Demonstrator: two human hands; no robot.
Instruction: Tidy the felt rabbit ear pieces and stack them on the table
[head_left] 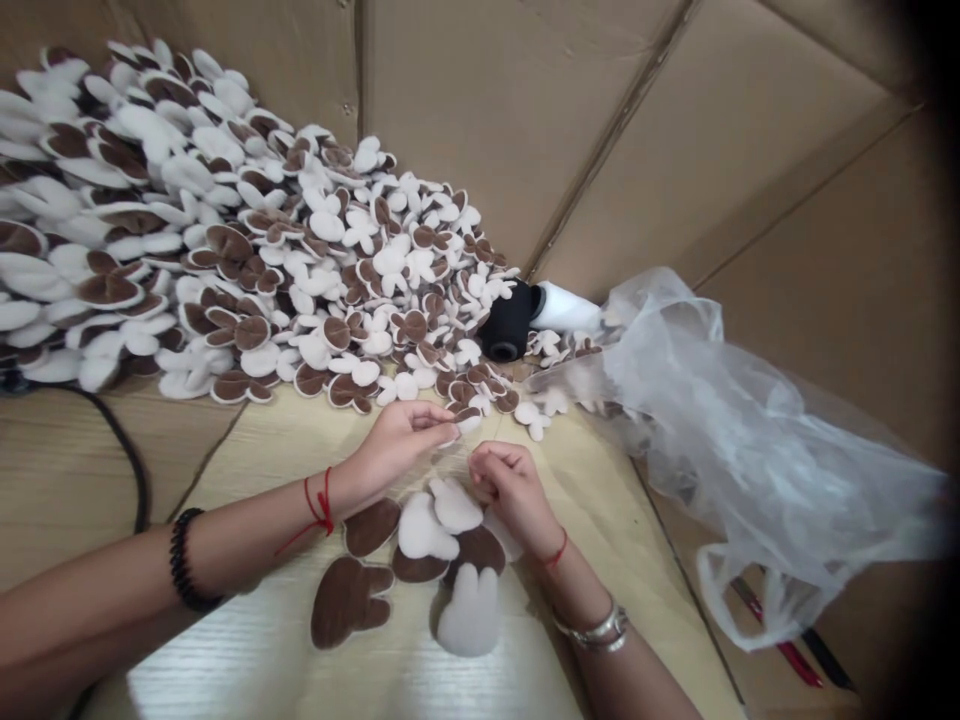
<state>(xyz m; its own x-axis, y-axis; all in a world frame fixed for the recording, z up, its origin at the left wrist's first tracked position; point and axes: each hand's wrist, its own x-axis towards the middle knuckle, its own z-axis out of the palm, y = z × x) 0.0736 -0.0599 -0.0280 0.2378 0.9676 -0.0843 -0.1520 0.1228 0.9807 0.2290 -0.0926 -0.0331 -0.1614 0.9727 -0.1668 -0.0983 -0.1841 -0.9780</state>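
My left hand [409, 440] reaches to the edge of the heap, with thumb and fingers pinched on a small brown-and-white plush piece [469, 421]. Just to its right, my right hand [512, 487] is closed, fingertips pressed together; whatever they hold is too small to make out. Below both hands lie several rabbit-head-shaped plush pieces. One brown piece [346, 602] lies at the left, a white piece [470, 612] with two ears at the front, and another white piece [427, 527] overlaps brown ones between my wrists.
A large heap of brown-and-white plush pieces [247, 220] fills the left and back. Behind my hands lie a black thread cone [507, 325] and a white thread cone [568, 308]. A clear plastic bag [720, 430] spreads at right, near red-handled tools [796, 660]. Cardboard walls [510, 110] stand behind.
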